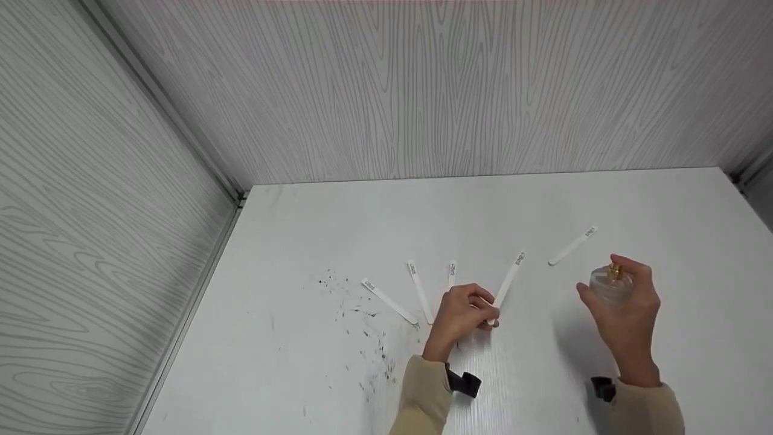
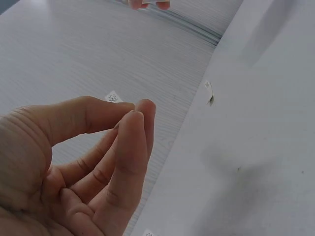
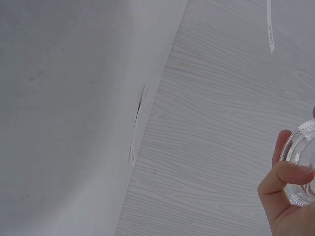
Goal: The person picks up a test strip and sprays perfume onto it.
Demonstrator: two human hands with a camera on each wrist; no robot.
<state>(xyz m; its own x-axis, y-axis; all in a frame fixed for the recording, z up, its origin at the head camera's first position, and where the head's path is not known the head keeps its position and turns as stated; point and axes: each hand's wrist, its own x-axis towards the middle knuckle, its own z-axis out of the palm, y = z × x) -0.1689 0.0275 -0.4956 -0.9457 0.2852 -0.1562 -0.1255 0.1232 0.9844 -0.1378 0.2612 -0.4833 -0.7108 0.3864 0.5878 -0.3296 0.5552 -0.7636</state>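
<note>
My left hand (image 1: 462, 311) pinches the lower end of a white paper strip (image 1: 509, 279) with printing at its top. In the left wrist view, thumb and fingertips of the left hand (image 2: 98, 162) meet, with the strip's printed end (image 2: 113, 97) showing behind them. My right hand (image 1: 631, 314) grips a clear glass bottle (image 1: 610, 286) with a gold spray top (image 1: 615, 270), its index finger on that top. The right wrist view shows the ribbed glass bottle (image 3: 300, 142) with the right hand (image 3: 285, 196) around it.
On the white table (image 1: 290, 229) lie two strips (image 1: 389, 301) (image 1: 420, 293) left of my left hand, one strip (image 1: 452, 273) partly behind it, and another strip (image 1: 572, 246) at the right. Dark specks mark the table's left half. Wood-grain panels (image 1: 386, 90) stand behind and at the left.
</note>
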